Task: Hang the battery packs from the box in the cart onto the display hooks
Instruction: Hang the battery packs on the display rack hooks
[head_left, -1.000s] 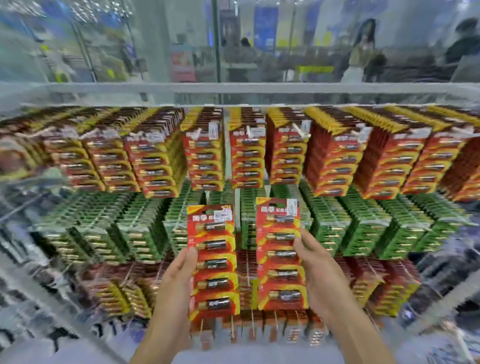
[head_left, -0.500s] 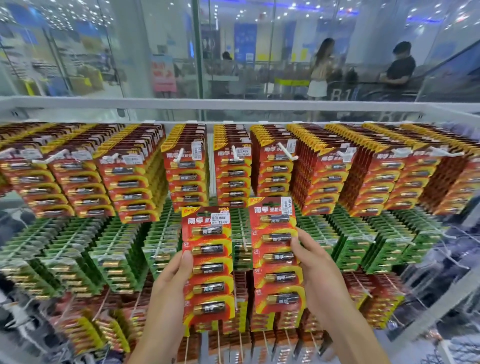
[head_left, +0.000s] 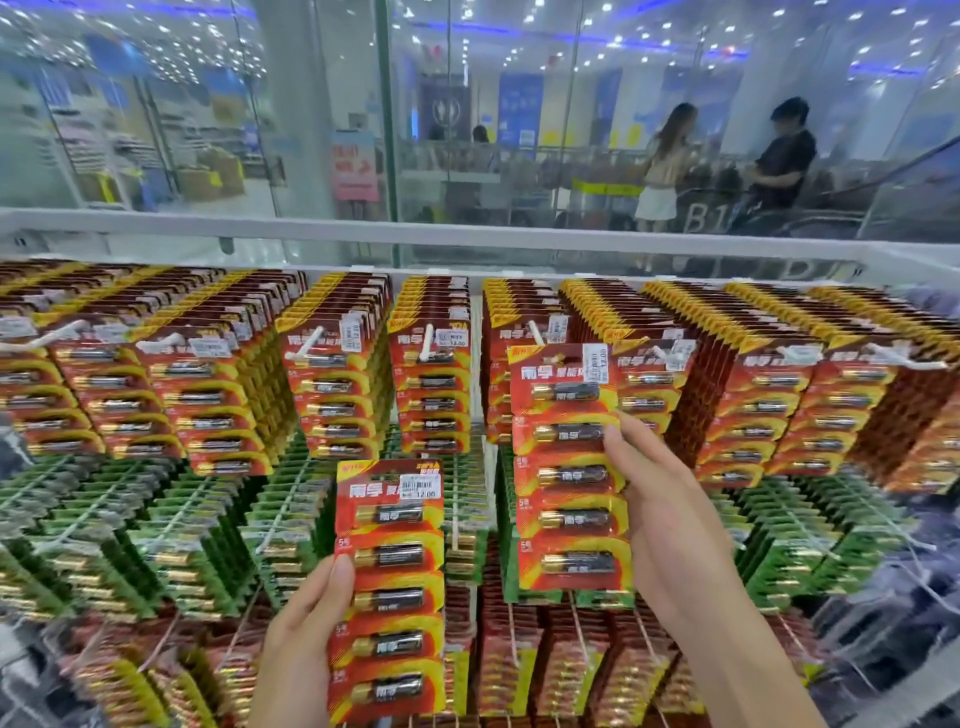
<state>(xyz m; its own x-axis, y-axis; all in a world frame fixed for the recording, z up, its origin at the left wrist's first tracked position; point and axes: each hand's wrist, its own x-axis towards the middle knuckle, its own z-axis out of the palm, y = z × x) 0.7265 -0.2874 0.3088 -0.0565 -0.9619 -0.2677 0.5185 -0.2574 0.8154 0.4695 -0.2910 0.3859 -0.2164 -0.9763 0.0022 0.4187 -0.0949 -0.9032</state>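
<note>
I read right grip (head_left: 675, 519) pinching red battery pack (head_left: 566, 467) at 1 o'clock, below top-row hook (head_left: 535, 332); left grip (head_left: 306, 623) holds second pack (head_left: 389, 587) (6 o'clock). Both unhung.

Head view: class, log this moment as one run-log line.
left hand: grips lower red-and-yellow card battery pack | right hand: grips upper red-and-yellow card battery pack near top-row white plastic hook | hung: not yet

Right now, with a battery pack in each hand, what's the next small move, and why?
Probably have the right hand lift its red pack slightly up and left onto the white hook tip. The pack's top sits just below and right of that tip; the left hand holds the other pack lower.
</note>
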